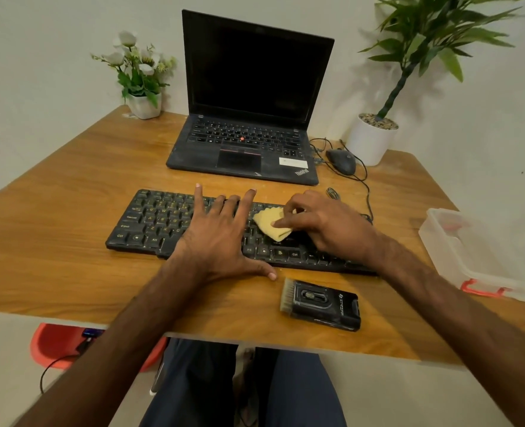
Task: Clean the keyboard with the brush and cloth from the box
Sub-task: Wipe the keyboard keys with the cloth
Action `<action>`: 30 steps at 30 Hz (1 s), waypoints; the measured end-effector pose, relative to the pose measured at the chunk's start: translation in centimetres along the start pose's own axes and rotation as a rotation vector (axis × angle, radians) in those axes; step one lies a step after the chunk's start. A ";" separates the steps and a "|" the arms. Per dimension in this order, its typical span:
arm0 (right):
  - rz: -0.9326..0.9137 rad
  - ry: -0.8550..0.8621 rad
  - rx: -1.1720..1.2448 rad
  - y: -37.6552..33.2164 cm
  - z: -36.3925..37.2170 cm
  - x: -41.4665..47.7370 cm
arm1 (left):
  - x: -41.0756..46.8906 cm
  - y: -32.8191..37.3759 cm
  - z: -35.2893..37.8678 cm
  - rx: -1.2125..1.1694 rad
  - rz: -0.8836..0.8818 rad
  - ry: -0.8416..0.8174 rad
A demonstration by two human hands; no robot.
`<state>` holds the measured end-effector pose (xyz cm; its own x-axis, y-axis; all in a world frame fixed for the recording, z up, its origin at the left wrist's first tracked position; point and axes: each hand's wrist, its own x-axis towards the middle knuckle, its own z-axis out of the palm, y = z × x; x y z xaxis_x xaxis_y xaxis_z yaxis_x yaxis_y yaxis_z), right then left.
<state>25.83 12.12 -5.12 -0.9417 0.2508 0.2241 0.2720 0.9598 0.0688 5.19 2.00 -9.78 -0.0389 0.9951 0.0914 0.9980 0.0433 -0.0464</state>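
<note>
Yellow cloth [269,232] on keyboard [150,223], gripped by right hand [326,223], beside left hand [215,238].

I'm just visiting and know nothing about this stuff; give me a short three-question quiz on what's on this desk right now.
1. True or false: the brush lies on top of the keyboard.
2. Which hand holds the yellow cloth? A) left hand B) right hand
3. Fill in: the left hand rests flat, fingers spread, on the ____.
Key: 1 false, it lies on the table in front of the keyboard; 2 B; 3 keyboard.
</note>
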 end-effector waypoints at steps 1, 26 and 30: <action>-0.034 -0.002 0.067 -1.1 0.4 0.1 | 0.0 0.0 0.1 -0.006 0.003 0.002; 0.087 -0.237 0.239 -0.3 -2.3 -0.5 | -1.2 0.0 0.1 -0.011 -0.002 0.080; 0.201 0.062 0.161 -0.2 -3.1 1.1 | -1.3 0.0 0.1 -0.037 -0.004 0.070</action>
<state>25.37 11.85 -1.91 -0.8567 0.4347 0.2776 0.4124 0.9006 -0.1374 5.21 0.74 -10.02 -0.0405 0.9861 0.1614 0.9991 0.0425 -0.0090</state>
